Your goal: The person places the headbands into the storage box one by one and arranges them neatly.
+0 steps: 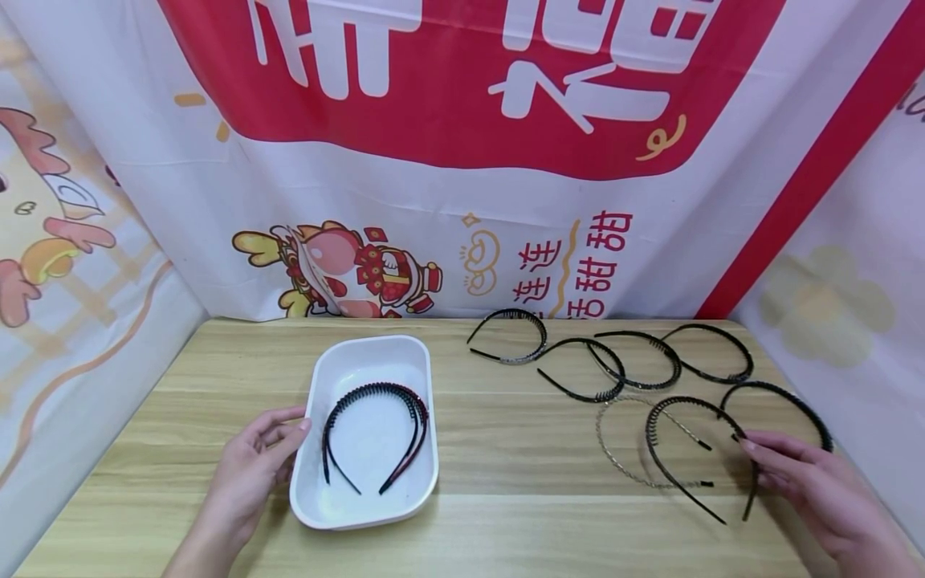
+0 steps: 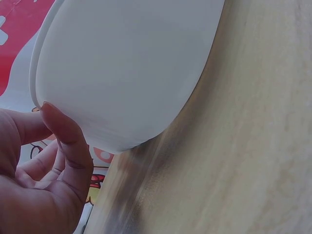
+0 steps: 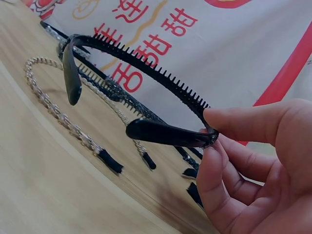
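Observation:
My left hand (image 1: 253, 461) holds the left side of a white plastic tray (image 1: 370, 449), thumb and forefinger at its rim. Inside lie black toothed headbands (image 1: 376, 388), one with a dark red band, overlapping each other. On the right, my right hand (image 1: 798, 474) pinches a black toothed headband (image 3: 146, 67) near one end between thumb and fingers. The held band is raised and tilted, its two ends pointing away from the palm in the right wrist view. Below it on the table lies a braided gold headband (image 3: 56, 114) with black tips.
Several more black headbands lie along the back right of the wooden table (image 1: 506, 482), including one with a glittery part (image 1: 516, 360) and one (image 1: 784, 391) beyond the right hand. Printed cloth (image 1: 462, 160) hangs behind the table and at both sides.

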The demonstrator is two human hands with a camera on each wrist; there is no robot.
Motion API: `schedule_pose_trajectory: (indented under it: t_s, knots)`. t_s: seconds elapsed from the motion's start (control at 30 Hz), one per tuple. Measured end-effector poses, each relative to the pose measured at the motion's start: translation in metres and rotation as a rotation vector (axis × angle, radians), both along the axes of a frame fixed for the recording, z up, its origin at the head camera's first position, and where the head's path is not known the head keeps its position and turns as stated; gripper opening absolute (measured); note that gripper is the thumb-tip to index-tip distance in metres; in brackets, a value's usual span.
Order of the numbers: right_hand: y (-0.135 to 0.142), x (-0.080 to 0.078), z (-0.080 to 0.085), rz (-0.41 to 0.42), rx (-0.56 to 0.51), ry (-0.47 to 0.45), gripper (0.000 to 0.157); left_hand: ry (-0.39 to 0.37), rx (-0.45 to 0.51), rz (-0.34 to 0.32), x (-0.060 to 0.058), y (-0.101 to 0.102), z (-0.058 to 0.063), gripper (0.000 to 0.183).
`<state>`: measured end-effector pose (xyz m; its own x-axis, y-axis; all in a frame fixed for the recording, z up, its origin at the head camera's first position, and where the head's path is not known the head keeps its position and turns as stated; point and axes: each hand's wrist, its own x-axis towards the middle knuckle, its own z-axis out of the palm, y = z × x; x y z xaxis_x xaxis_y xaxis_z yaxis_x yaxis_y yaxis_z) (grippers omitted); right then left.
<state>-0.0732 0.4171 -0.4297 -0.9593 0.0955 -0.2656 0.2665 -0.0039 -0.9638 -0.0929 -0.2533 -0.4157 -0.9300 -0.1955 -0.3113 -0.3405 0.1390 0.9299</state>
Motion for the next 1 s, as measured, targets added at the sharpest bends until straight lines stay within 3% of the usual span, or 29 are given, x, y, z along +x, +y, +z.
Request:
schedule_pose_trajectory:
  t_s: [0.23, 1.0]
  knots:
    - [-0.004, -0.003, -0.004, 0.034, -0.081, 0.072, 0.037, -0.003, -0.005, -0.001, 0.000, 0.000, 0.000, 0.053]
    - [-0.034, -0.011, -0.003, 0.029, -0.080, 0.014, 0.031, 0.007, 0.004, -0.003, 0.000, 0.000, -0.001, 0.053]
